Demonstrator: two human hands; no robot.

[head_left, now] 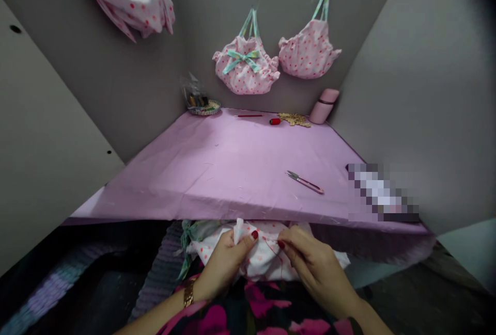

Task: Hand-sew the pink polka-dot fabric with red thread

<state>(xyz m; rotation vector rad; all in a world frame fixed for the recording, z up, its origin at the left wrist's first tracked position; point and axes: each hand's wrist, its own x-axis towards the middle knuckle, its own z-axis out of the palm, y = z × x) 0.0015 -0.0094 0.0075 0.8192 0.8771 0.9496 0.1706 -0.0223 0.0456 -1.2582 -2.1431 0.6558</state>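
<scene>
left hand [223, 264]: nearest the camera, low centre, gold bracelet [188, 292] at wrist; fingers pinched shut on a fold of the dotted fabric [263, 257].
right hand [315, 268]: beside it, fingers closed on the same fabric; looks like a thin red thread between the hands, too fine to be sure.
dotted fabric: white with red dots, bunched in the lap just under the front edge of the bench [217, 170], teal ribbon [189, 237] hanging at its left.
bench: covered with lilac cloth.
snips [304, 181]: lying flat on bench, right of centre, well apart from hands.
far edge: red pen [248, 115], small red item [275, 121], wooden pieces [294, 119], pink flask [324, 106], basket of bits [201, 104].
wall: three dotted pouches [246, 65] hanging.
</scene>
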